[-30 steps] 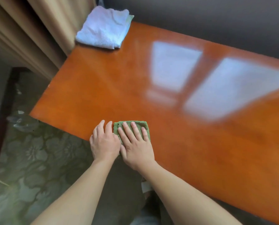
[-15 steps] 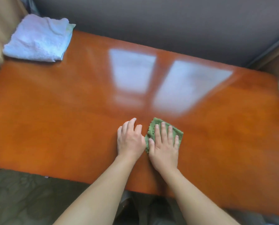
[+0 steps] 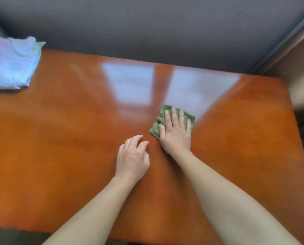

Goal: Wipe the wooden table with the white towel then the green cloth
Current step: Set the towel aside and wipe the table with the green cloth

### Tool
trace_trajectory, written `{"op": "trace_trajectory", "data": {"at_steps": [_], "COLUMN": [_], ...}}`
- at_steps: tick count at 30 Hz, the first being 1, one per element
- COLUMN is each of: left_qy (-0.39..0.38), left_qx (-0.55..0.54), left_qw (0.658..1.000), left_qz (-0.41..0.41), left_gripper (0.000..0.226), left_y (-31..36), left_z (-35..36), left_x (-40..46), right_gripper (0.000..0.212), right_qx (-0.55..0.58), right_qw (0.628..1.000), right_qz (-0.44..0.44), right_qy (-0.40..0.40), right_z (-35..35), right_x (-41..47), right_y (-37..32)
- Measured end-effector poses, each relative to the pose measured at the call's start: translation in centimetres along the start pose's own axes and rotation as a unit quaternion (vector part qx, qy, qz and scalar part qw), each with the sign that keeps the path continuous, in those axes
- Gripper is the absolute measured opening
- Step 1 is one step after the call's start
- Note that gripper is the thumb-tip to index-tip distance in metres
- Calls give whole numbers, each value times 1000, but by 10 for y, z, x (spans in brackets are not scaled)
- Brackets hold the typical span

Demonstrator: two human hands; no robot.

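no readable text, labels or signs anywhere

One glossy orange-brown wooden table (image 3: 59, 156) held one crumpled white towel (image 3: 9, 66) at far left, one small green cloth (image 3: 167, 110) near centre, and two bare hands.

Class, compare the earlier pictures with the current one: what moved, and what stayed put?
The right hand pushed the green cloth rightward along the wooden table, flat on it throughout. The left hand, earlier beside the cloth, now trails behind. The white towel stayed at the far-left corner.
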State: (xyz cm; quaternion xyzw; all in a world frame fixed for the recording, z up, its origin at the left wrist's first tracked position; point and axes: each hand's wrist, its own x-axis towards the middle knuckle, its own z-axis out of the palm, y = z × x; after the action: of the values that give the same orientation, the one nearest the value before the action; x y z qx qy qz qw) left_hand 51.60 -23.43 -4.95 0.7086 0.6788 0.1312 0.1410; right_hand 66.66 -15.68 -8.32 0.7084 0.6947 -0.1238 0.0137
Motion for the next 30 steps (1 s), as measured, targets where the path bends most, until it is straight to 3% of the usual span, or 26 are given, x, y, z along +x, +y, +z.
{"op": "trace_trajectory", "data": {"at_steps": [4,6,8,16,24,27,30], "left_qy": [18,31,33,39,28,14,-26], "left_qx": [-4,-12,-16,15,13,22,-7], "left_qw": [999,999,998,997,991,998,997], "left_qz": [-35,-43,-48,-67,-127,-59,-67], "left_gripper": [35,40,44,36,33,36,34], "left_y": [6,16,26,46,54,78,89], "left_z": [1,2,5,17,18,24,28], "left_x": [26,43,57,70,89,97,98], "right_gripper": [61,59,59,63,63,64,62], "right_qx": [-22,-21,-33,-10,-7,-28,-4], "right_qw": [986,973,970,996,996,999,995], "right_qz": [-163,-228,-239,-75,-84,-1,101], "right_qy": [1,-13,-3,-39,-31,-21,-15], "right_z": [10,9,6,-35,-18,-31,-48], "right_x": [-90,-85,-49,119,-3,35,85], "right_y": [13,33,39,24,78,121,142]}}
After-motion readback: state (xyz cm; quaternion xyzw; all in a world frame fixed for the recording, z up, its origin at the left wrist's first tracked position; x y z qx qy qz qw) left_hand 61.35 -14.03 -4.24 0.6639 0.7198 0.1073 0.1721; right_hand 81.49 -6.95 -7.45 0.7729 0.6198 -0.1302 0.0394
